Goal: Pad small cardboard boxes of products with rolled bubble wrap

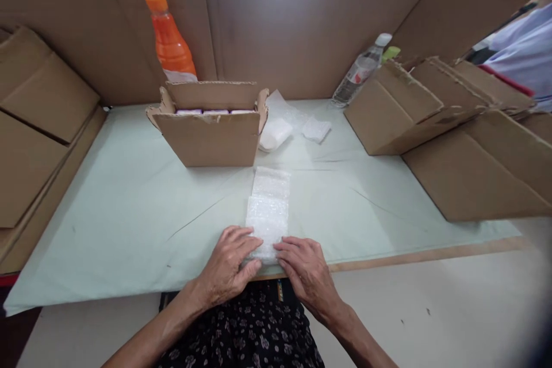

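A strip of clear bubble wrap (268,210) lies lengthwise on the pale green cloth, with a thicker, folded part at the table's near edge. My left hand (230,261) grips the near left side of this strip, fingers over the top and thumb at its front edge. On the opposite side, my right hand (307,270) holds the near right corner with bent fingers, its thumb mostly hidden. Whether anything is wrapped inside the folded part, I cannot tell. Beyond the strip stands an open cardboard box (211,141) with several white and purple-edged items inside.
Behind the strip lie a roll of white wrap (275,134) and a small wrapped piece (316,129). An orange bottle (172,43) and a clear bottle (357,75) stand at the back. Cardboard boxes (483,167) flank the right; another carton (38,126) is left. A person's sleeve (524,52) shows far right.
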Demonstrator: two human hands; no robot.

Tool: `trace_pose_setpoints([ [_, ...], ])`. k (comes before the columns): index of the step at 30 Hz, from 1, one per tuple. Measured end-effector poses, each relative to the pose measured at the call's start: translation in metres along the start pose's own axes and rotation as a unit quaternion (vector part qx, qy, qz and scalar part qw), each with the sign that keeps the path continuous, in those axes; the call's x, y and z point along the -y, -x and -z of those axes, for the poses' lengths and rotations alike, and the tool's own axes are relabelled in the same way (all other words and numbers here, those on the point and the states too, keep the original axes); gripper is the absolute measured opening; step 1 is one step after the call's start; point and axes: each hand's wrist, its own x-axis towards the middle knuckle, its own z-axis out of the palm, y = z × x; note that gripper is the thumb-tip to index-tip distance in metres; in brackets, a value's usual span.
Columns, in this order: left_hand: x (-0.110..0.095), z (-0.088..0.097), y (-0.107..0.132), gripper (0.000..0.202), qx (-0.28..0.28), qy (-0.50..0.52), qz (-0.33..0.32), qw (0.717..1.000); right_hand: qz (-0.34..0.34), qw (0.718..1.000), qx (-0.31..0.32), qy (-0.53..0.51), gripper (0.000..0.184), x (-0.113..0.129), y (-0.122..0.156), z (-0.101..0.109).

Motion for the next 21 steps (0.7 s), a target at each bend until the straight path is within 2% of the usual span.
trace_pose_setpoints([
  [3,-0.001,0.005,0.001,0.062,0.031,0.059,0.038,0.997,-0.073,0.997,-0.011,-0.038,0.019,-0.002,-0.004,-0.003],
  [4,-0.002,0.007,0.001,0.063,0.029,0.066,0.048,0.996,-0.097,0.994,-0.008,-0.051,0.019,-0.002,-0.006,-0.005],
  [8,-0.002,0.005,-0.004,0.036,-0.024,0.059,0.136,0.989,-0.152,0.986,-0.012,-0.072,0.014,-0.001,-0.011,-0.008],
  [9,-0.001,0.002,-0.008,0.034,-0.038,0.05,0.165,0.984,-0.149,0.987,-0.035,-0.053,0.012,-0.001,-0.011,-0.008],
  [11,0.001,-0.003,-0.017,0.035,-0.054,0.025,0.202,0.978,-0.117,0.989,-0.092,0.006,0.019,0.001,-0.011,-0.007],
  [13,0.004,-0.009,-0.025,0.036,-0.063,-0.013,0.199,0.978,-0.057,0.992,-0.101,0.055,0.027,0.002,-0.01,-0.006],
  [16,0.006,-0.013,-0.031,0.034,-0.09,-0.074,0.155,0.981,0.007,0.997,-0.005,0.08,0.028,0.003,-0.012,-0.009],
  [18,0.006,-0.011,-0.028,0.035,-0.107,-0.087,0.11,0.984,0.012,0.996,0.033,0.079,0.027,0.0,-0.016,-0.013],
  [21,0.006,-0.004,-0.017,0.045,-0.099,-0.061,0.059,0.992,-0.005,0.998,0.021,0.052,0.025,-0.006,-0.02,-0.017],
])
